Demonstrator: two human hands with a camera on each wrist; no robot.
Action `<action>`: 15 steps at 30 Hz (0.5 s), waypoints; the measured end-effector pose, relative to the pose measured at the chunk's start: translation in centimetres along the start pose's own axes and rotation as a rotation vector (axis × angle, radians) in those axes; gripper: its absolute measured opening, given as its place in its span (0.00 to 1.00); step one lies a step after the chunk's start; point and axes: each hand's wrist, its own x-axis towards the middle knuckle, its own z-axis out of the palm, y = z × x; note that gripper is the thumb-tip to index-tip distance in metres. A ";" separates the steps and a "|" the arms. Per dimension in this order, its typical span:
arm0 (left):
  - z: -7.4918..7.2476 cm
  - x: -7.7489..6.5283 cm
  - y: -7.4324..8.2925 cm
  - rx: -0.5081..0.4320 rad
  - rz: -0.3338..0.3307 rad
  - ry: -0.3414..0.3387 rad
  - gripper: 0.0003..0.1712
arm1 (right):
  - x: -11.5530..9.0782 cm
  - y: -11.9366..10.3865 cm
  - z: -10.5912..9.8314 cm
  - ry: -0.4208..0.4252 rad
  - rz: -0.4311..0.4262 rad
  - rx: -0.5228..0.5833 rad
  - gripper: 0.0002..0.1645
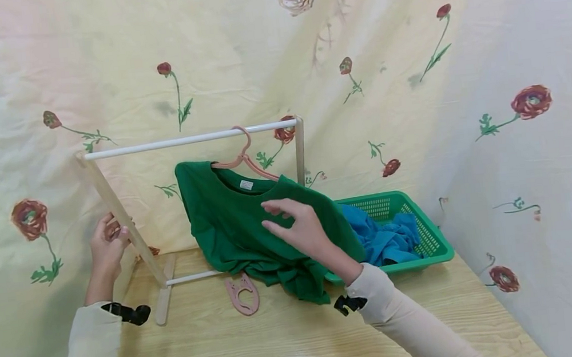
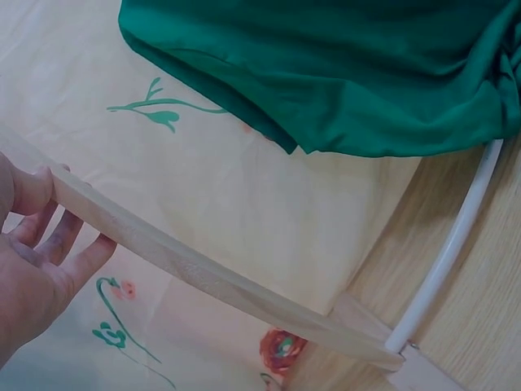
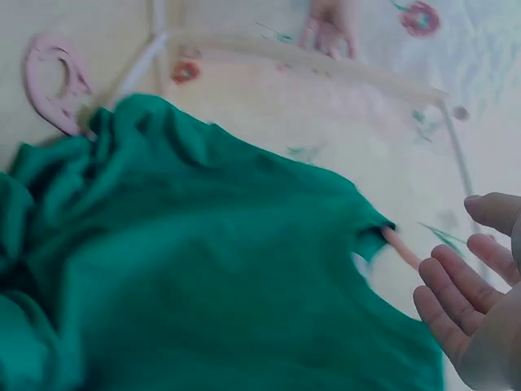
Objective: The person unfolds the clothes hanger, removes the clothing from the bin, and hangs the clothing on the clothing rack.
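- From where I'm standing, the green shirt point(image 1: 249, 222) is a deep, even green with a round neckline; its cloth is smooth over the chest and bunched into soft folds lower down.
- It hangs on a pink hanger point(image 1: 245, 158) whose hook goes over the white top bar point(image 1: 169, 143) of a small rack; the hanger's arms go in at the neck opening.
- The shirt slants, its left shoulder in the head view higher than the right, and its crumpled lower part comes down to the wooden table point(image 1: 219, 346).
- Inside the back of the neck there's a small white label point(image 1: 247, 185) with faint marks on it, too small for me to read.
- The person's left hand point(image 1: 108, 244) grips the rack's pale wooden post point(image 1: 127, 219), pinching it between thumb and fingers.
- The right hand point(image 1: 298, 226) is released, fingers loosely bent and parted from the thumb, in front of the shirt near its neckline; in the right wrist view it is close to the hanger, and whether it touches I can't tell.
- A second hanger point(image 1: 235, 299), pink and folded into a compact loop, lies on the table just beside the shirt's hem.
- Behind the shirt's other side sits a green basket point(image 1: 418, 263) with perforated walls, crumpled blue cloth point(image 1: 387, 240) inside.
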 end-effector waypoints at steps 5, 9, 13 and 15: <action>0.1 -0.1 0.1 -0.030 0.013 0.000 0.28 | -2.0 1.1 3.1 -0.055 0.045 -0.067 0.21; 0.1 -0.2 0.2 -0.035 0.016 0.000 0.29 | -3.9 1.9 5.5 -0.124 0.126 -0.111 0.23; 0.1 -0.3 0.2 0.007 0.012 0.007 0.29 | -5.7 2.8 7.8 -0.195 0.207 -0.158 0.28; 0.1 -0.3 0.2 0.005 0.009 0.011 0.29 | -6.5 3.2 8.8 -0.219 0.231 -0.194 0.30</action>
